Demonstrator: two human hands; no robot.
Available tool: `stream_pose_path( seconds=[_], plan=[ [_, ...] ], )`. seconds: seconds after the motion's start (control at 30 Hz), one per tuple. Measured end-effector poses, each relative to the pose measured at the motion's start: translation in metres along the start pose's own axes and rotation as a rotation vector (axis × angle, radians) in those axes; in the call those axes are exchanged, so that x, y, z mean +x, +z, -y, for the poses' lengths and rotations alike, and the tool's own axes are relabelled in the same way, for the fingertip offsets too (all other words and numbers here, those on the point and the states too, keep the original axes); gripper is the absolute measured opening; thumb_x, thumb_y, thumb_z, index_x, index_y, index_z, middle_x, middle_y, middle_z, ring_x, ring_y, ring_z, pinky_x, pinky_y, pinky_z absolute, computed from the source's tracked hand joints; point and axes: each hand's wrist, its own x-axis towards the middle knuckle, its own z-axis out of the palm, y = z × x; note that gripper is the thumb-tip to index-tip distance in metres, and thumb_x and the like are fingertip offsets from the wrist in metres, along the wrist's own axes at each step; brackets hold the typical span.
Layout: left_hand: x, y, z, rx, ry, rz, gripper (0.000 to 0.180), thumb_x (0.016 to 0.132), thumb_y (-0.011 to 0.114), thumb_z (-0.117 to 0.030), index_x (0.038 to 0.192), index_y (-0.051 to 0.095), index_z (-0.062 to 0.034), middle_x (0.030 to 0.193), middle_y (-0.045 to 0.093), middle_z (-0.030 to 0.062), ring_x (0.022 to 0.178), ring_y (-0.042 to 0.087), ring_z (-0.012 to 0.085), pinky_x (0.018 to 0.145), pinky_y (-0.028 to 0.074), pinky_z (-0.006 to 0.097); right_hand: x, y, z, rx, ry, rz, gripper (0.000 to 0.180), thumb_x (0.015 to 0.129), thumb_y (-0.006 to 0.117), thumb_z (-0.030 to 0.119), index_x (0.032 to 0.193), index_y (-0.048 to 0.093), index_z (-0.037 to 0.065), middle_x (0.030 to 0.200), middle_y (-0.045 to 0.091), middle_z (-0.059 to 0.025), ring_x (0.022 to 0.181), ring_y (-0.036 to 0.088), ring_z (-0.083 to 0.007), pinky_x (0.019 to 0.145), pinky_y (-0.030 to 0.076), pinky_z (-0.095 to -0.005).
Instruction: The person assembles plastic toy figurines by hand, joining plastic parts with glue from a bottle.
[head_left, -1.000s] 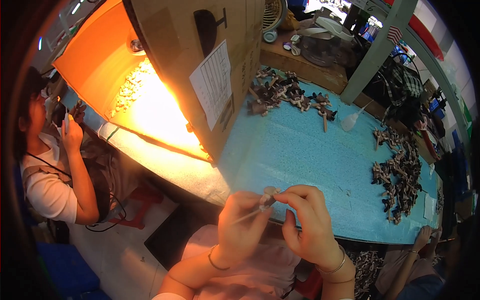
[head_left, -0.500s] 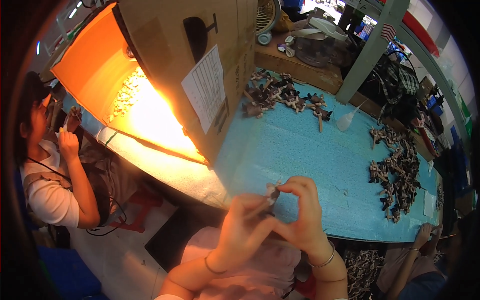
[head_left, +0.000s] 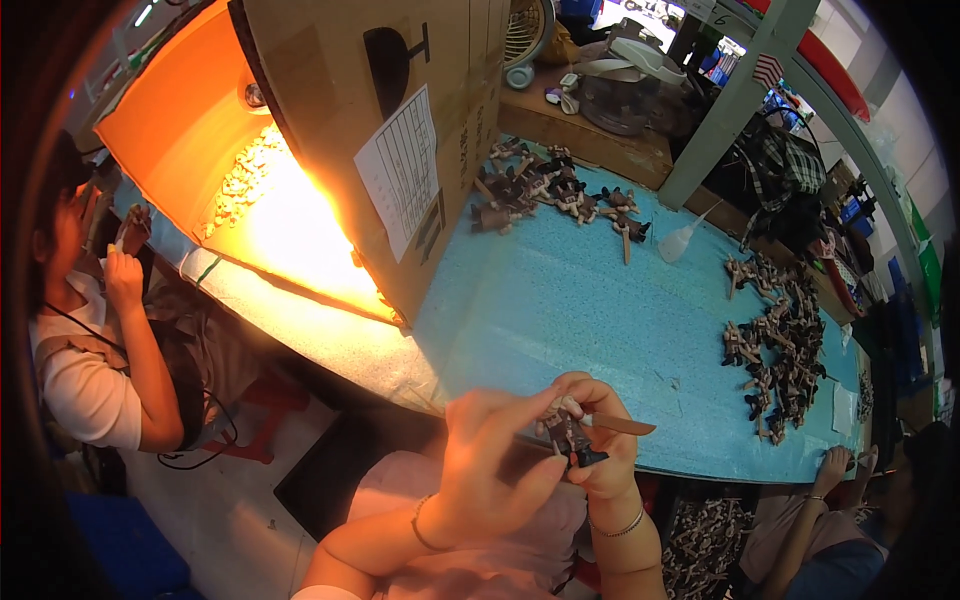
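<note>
In front of my body, at the near edge of the blue table, I hold a small toy figurine [head_left: 566, 432] with a brown body and black boots. A flat brown blade-like piece [head_left: 625, 425] sticks out from it to the right. My right hand [head_left: 612, 462] grips the figurine from behind, its fingers curled round it. Slightly blurred, my left hand [head_left: 482, 462] closes on it from the left, fingers near its top and thumb by its legs. The fingers partly hide the figurine.
A cardboard box [head_left: 440, 150] stands left on the blue table [head_left: 560, 320], with a glowing orange-lit space beside it. Similar figurines [head_left: 780, 340] are heaped at right, more [head_left: 565, 190] at the back. A white squeeze bottle [head_left: 677, 242] stands nearby. Co-workers sit left and right.
My hands have turned the figurine: its brown blade pointed lower left before and now points right. My right hand has wrapped round behind it. The view has shifted slightly.
</note>
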Motion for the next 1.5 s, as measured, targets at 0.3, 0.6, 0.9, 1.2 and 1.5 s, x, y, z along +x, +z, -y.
stream_pose_path(
  seconds=[0.3, 0.6, 0.9, 1.2, 1.5],
  plan=[
    [-0.005, 0.003, 0.0, 0.085, 0.01, -0.052, 0.069, 0.071, 0.071, -0.037, 0.121, 0.049, 0.0052, 0.094, 0.048, 0.0102, 0.082, 0.043, 0.0185, 0.074, 0.04, 0.029, -0.003, 0.006, -0.006, -0.126, 0.015, -0.098, 0.065, 0.063, 0.082, 0.013, 0.115, 0.045, 0.0, 0.113, 0.042, -0.0094, 0.11, 0.043, -0.02, 0.095, 0.037, -0.0337],
    [-0.003, -0.002, 0.018, 0.13, 0.041, 0.064, 0.084, 0.059, 0.082, -0.04, 0.124, 0.047, 0.0015, 0.094, 0.05, 0.0092, 0.077, 0.046, 0.0162, 0.067, 0.042, 0.027, 0.0, 0.01, 0.013, -0.448, 0.046, -0.006, 0.071, 0.068, 0.074, 0.009, 0.129, 0.04, -0.002, 0.113, 0.04, -0.0094, 0.11, 0.04, -0.0196, 0.095, 0.035, -0.033],
    [-0.014, -0.002, 0.025, -0.024, 0.045, 0.082, 0.1, 0.056, 0.086, -0.031, 0.133, 0.029, 0.0009, 0.114, 0.057, 0.0145, 0.087, 0.054, 0.0145, 0.076, 0.046, 0.027, -0.012, 0.011, 0.014, -0.395, 0.017, -0.07, 0.059, 0.073, 0.07, 0.018, 0.123, 0.043, -0.001, 0.117, 0.042, -0.0131, 0.113, 0.04, -0.0207, 0.095, 0.036, -0.0341],
    [-0.008, -0.011, 0.029, -0.257, -0.043, 0.117, 0.09, 0.063, 0.082, -0.017, 0.132, 0.029, 0.0027, 0.11, 0.06, 0.0142, 0.076, 0.05, 0.0099, 0.074, 0.042, 0.023, -0.012, 0.022, 0.017, -0.243, 0.13, -0.156, 0.054, 0.075, 0.069, 0.024, 0.115, 0.044, 0.0, 0.105, 0.05, -0.0111, 0.102, 0.049, -0.0194, 0.089, 0.039, -0.0334],
    [-0.009, -0.013, 0.029, -0.405, -0.129, 0.16, 0.082, 0.064, 0.082, -0.016, 0.128, 0.033, 0.0017, 0.109, 0.061, 0.0138, 0.066, 0.044, 0.0061, 0.066, 0.04, 0.019, -0.014, 0.012, 0.017, -0.753, -0.07, -0.128, 0.052, 0.073, 0.067, 0.035, 0.105, 0.051, -0.003, 0.097, 0.05, -0.0132, 0.089, 0.048, -0.0225, 0.079, 0.041, -0.033]
  ],
)
